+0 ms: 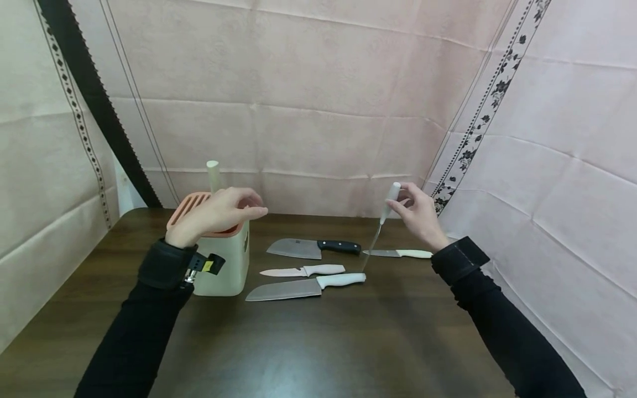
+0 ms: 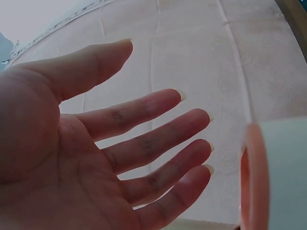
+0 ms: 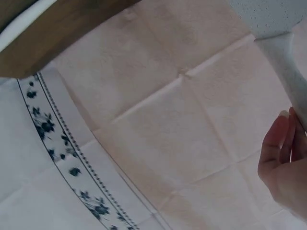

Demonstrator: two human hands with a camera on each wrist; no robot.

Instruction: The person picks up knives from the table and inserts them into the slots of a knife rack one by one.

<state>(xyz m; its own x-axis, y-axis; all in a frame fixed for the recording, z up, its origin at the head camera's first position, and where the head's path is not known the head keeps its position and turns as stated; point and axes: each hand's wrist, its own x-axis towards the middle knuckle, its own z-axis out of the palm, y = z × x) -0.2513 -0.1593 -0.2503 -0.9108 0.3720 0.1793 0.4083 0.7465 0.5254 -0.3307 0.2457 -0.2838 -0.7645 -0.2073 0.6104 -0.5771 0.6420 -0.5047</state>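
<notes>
Fingers (image 3: 276,136) of the right hand (image 1: 417,214) pinch a white-handled knife (image 1: 391,202), its speckled grey blade (image 3: 271,17) slanting down above the worktop (image 1: 318,354), near four other knives (image 1: 291,289) lying flat. The left hand (image 1: 219,213), fingers slightly apart, hovers near the pink-topped green block (image 1: 219,282), where another pale handle (image 1: 213,176) stands upright.

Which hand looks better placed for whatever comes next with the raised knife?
Right, I'd judge: the right hand pinches the knife by its handle, blade pointing down. The left hand holds nothing and is by the box, away from that knife.
</notes>
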